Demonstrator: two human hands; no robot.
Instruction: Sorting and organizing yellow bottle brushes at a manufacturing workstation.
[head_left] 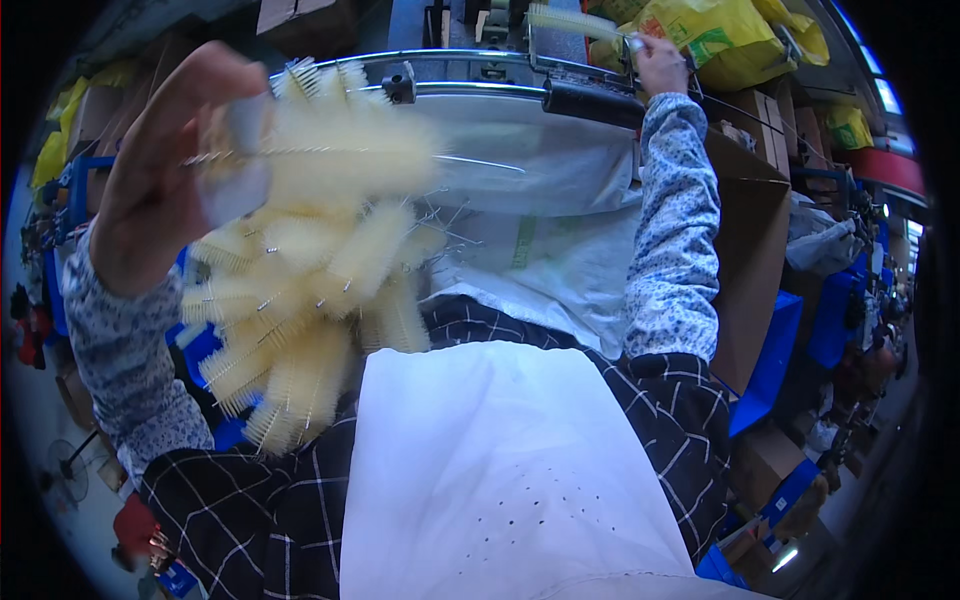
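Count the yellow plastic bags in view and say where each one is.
2 clearly show: a large yellow bag at the top, just right of the right hand, and a smaller yellow bag further right by the boxes. Yellow at the far left may be more.

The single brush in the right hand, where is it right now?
In the head view it sits top centre-right: the single brush is held out by the right hand, above the curved metal rail and beside the yellow bags.

Crowded workshop w/ cardboard boxes (750,260), blue crates (775,365), yellow bags (715,35), perhaps a window strip (885,95) at right.
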